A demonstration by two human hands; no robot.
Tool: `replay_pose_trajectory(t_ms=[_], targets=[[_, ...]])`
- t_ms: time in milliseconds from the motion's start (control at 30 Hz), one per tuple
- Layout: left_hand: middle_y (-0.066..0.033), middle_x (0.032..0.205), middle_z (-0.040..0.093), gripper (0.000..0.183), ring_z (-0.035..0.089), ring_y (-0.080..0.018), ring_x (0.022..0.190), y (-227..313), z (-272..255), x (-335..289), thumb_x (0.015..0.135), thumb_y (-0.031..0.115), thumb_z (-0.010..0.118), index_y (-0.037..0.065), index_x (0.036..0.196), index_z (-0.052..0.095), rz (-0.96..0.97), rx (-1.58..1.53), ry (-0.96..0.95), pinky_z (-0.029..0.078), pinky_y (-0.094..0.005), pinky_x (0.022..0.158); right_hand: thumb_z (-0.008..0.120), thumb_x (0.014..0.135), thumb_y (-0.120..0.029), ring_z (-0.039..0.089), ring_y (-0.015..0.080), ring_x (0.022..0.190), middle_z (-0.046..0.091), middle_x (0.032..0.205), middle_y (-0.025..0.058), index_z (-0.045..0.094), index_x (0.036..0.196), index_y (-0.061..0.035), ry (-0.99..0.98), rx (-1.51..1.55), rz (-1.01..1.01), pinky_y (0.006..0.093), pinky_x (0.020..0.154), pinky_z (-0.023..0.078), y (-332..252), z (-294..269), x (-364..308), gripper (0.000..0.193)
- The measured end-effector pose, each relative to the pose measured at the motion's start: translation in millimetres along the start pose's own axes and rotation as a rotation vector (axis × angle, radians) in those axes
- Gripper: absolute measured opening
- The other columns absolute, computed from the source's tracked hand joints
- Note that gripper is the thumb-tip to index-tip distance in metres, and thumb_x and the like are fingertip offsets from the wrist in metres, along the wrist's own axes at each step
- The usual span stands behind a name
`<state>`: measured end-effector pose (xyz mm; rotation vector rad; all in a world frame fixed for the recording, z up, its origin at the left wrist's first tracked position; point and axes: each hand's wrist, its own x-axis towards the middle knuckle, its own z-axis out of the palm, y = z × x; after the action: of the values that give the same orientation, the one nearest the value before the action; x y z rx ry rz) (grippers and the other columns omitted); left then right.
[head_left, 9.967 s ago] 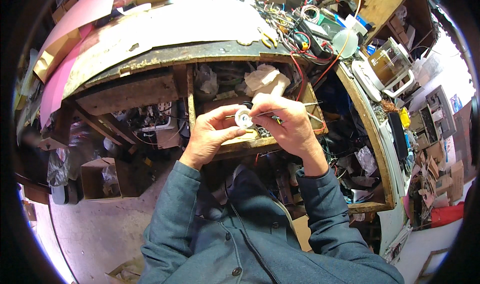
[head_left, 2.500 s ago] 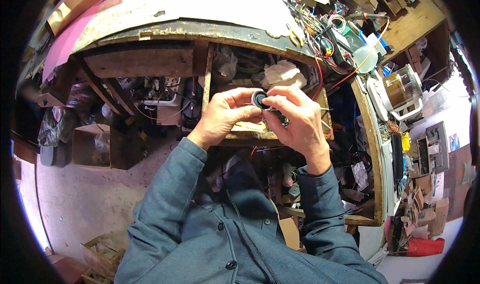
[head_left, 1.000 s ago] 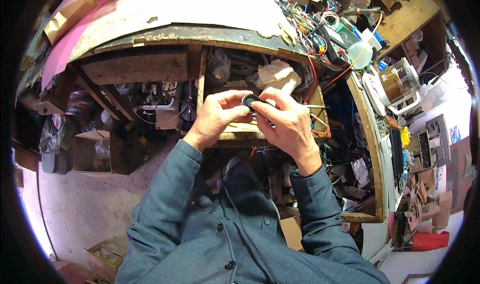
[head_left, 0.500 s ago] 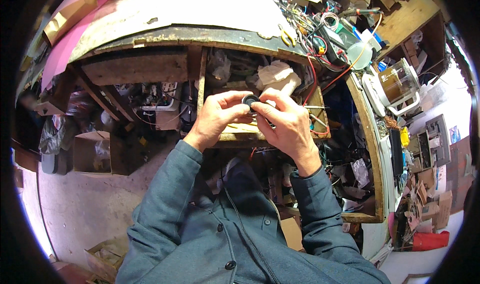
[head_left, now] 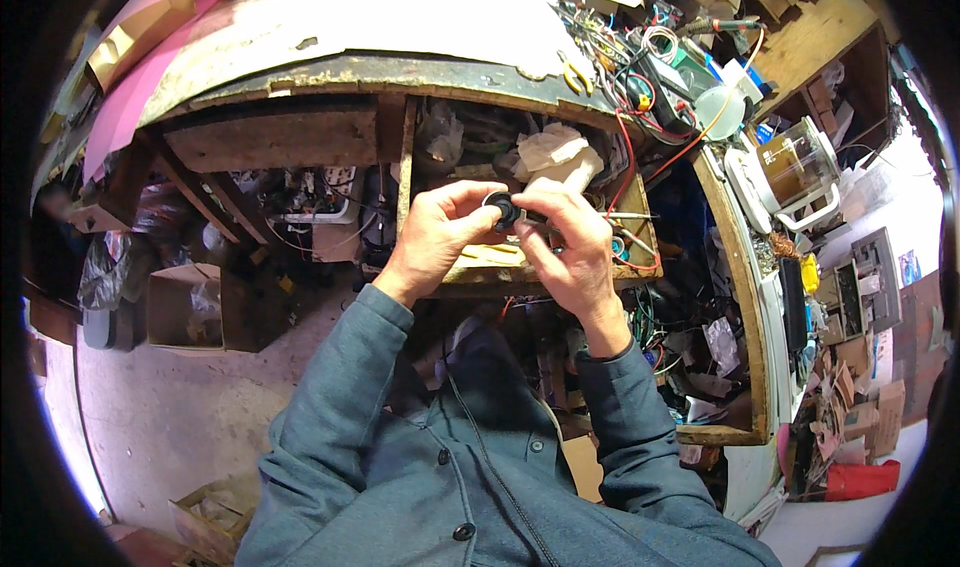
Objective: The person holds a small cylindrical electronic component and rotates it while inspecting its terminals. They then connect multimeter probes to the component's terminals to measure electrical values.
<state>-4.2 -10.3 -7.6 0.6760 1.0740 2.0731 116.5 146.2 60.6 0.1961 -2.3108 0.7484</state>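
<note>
While both forearms came up from the lower edge and slanted inward, we had our hands close together over the open drawer (head_left: 405, 172). Our left hand (head_left: 430, 239) was turned palm inward, its wrist nearly in line with the sleeve, and it pinched a small round black piece (head_left: 503, 210) with a pale rim between thumb and fingers. Our right hand (head_left: 570, 237) leaned in from the other side, back of the hand upward, fingers bent and the thumb pointing at the piece. Its fingertips were narrowly spaced just beside the piece; we could not tell whether they gripped anything. The round piece was above the drawer's near part, higher than a yellow item (head_left: 492, 254) there. Beyond it lay a crumpled whitish cloth (head_left: 552, 152), and yellow-handled pliers (head_left: 575, 77) rested on the counter (head_left: 440, 69).
</note>
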Motion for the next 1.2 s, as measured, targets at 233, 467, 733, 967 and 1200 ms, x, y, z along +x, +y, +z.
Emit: replay_pose_trajectory(t_ms=[233,467,733,967,1200], targets=[[-0.0111,0.123,0.074,0.034,0.073,-0.0203,0.111,3.5,3.7,0.8,0.103,0.006,0.069,0.0,0.137,0.067,0.008,0.036,0.008,0.063,-0.041,0.102,0.082,0.09,-0.011,0.064,0.0132,0.084,0.067,0.094,0.0046,0.075,0.108,-0.0028,-0.044,0.241,0.407,0.0281,0.074,0.053,24.8,15.8,-8.5,0.021],[-0.0117,0.121,0.074,0.034,0.073,-0.0203,0.109,3.8,0.8,3.7,0.103,0.007,0.068,0.0,0.136,0.068,-0.053,0.057,0.022,0.063,-0.0401,0.102,0.083,0.092,-0.017,0.057,0.009,0.079,0.06,0.087,-0.0011,0.075,0.106,-0.0016,-0.022,0.36,0.518,0.0257,0.073,0.048,31.1,29.1,-13.5,0.022],[-0.0119,0.118,0.075,0.033,0.075,-0.021,0.106,2.5,-3.0,6.5,0.102,0.01,0.07,0.0,0.134,0.069,-0.118,0.05,0.038,0.065,-0.0399,0.097,0.082,0.093,-0.017,0.051,0.0062,0.074,0.054,0.08,-0.0048,0.073,0.102,-0.0025,-0.007,0.353,0.554,0.0259,0.066,0.044,41.5,38.8,-21.5,0.02],[-0.0122,0.118,0.075,0.034,0.075,-0.0217,0.106,5.1,1.4,7.1,0.102,0.012,0.074,-0.001,0.132,0.069,-0.124,0.043,0.052,0.064,-0.0394,0.098,0.08,0.094,-0.015,0.053,0.008,0.076,0.055,0.088,-0.0012,0.072,0.102,-0.0014,-0.008,0.412,0.569,0.0264,0.066,0.044,39.5,36.8,-22.4,0.018],[-0.0158,0.121,0.074,0.034,0.076,-0.0298,0.108,10.4,-4.2,9.1,0.105,0.009,0.069,0.001,0.137,0.065,-0.157,-0.166,0.1,0.066,-0.0372,0.095,0.073,0.1,-0.011,0.058,0.0087,0.079,0.059,0.092,0.0018,0.062,0.089,-0.0016,0.182,0.7,0.724,0.0262,0.076,0.053,33.8,27.7,-14.1,0.018]])
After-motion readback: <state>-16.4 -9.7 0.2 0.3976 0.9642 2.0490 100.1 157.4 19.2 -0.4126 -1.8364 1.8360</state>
